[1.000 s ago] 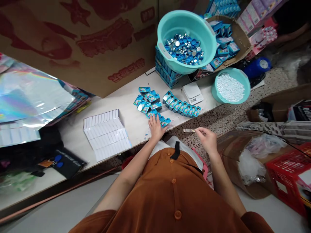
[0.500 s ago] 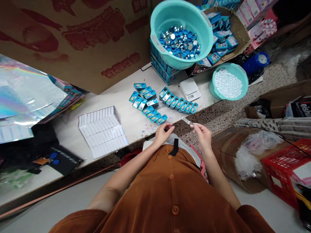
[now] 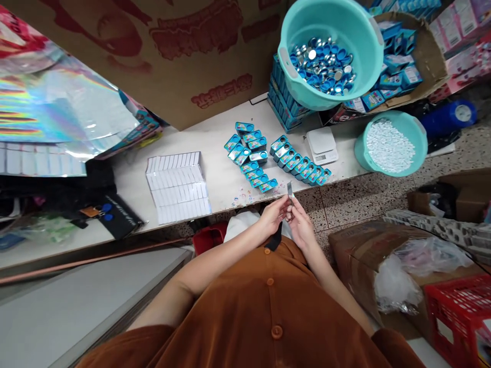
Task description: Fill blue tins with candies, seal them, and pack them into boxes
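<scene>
A: What are you handling, and where is it?

B: A thin strip (image 3: 289, 189), upright between your fingertips at the near edge of the bench (image 3: 215, 153). I'd judge this a fine fingertip step, with your two hands meeting at the strip's lower end.

A: How does each grip look to you?

B: Your right hand (image 3: 302, 222) has its grip closed on the strip. Your left hand (image 3: 273, 214) has its fingertips right at it — whether they pinch it or only touch it, I can't tell.

A: What lies about you?

B: Just beyond your hands, a cluster of blue boxes (image 3: 256, 174); to its right, a curved row of more boxes (image 3: 294, 162), then a scale (image 3: 320, 142). Folded white sheets (image 3: 178, 193) lie to the left.

A: What would moving the strip call for?

B: A light hold, I'd say — it looks thin enough to bend. Keep your knuckles clear of the nearest boxes, which look easy to nudge out of line.
</scene>
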A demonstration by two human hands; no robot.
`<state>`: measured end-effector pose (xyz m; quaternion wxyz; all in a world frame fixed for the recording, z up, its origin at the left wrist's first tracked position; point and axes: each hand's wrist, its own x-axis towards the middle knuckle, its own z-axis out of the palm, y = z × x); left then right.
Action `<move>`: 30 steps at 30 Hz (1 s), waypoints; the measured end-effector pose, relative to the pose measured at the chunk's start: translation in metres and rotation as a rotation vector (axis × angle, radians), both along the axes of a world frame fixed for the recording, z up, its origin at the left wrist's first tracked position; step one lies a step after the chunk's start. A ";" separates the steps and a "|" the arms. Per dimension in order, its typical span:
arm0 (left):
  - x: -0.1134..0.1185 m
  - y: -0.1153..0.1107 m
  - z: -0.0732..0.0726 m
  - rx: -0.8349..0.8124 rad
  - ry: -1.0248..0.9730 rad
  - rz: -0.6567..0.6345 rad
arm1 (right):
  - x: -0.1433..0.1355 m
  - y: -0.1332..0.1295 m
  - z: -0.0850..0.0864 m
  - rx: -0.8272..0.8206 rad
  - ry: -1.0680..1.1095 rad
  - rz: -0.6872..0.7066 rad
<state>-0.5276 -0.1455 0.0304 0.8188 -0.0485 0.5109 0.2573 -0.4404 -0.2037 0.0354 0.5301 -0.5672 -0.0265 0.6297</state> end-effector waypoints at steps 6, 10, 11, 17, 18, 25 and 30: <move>-0.008 0.006 -0.006 -0.029 0.044 0.050 | -0.008 0.006 -0.007 -0.004 0.054 0.059; -0.010 0.010 -0.007 -0.066 0.032 0.042 | -0.011 0.007 -0.012 -0.014 0.045 0.088; -0.010 0.011 -0.008 -0.080 0.027 0.034 | -0.012 0.007 -0.014 -0.018 0.039 0.093; -0.012 0.012 -0.017 -0.048 0.128 0.047 | -0.014 0.002 -0.018 -0.014 0.019 0.102; -0.015 0.013 -0.019 -0.016 0.184 0.053 | -0.013 0.000 -0.019 -0.018 0.003 0.106; -0.046 0.027 -0.025 0.391 0.476 -0.213 | 0.015 0.001 -0.046 -0.072 -0.297 0.156; -0.069 0.034 -0.028 0.640 0.516 -0.477 | 0.012 0.036 -0.058 -0.070 -0.155 0.263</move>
